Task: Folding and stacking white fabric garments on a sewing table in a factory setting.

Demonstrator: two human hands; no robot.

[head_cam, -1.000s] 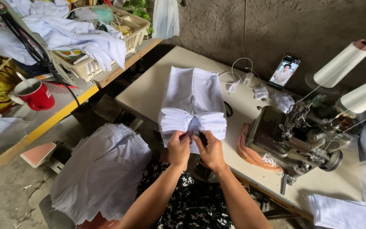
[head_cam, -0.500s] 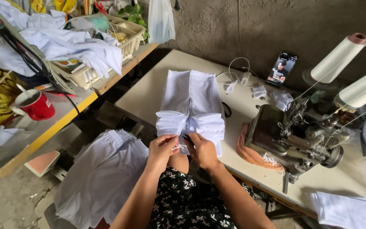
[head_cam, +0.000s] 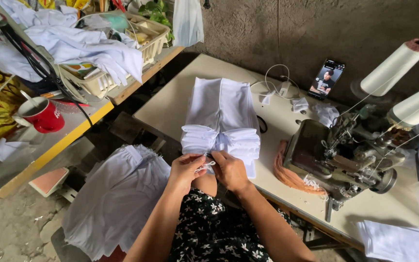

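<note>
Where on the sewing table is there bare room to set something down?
Bare top lies left of the white stack, toward the table edge, and right of the front of the sewing machine. It is crowded behind, around the phone and cable.

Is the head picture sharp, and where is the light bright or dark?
Head view: sharp around both hands, left hand and right hand; even daylight, soft shadows; the white fabric stack is bright, nearly washed out; the floor under the sewing table is dark; edges bend slightly from the wide lens.
</note>
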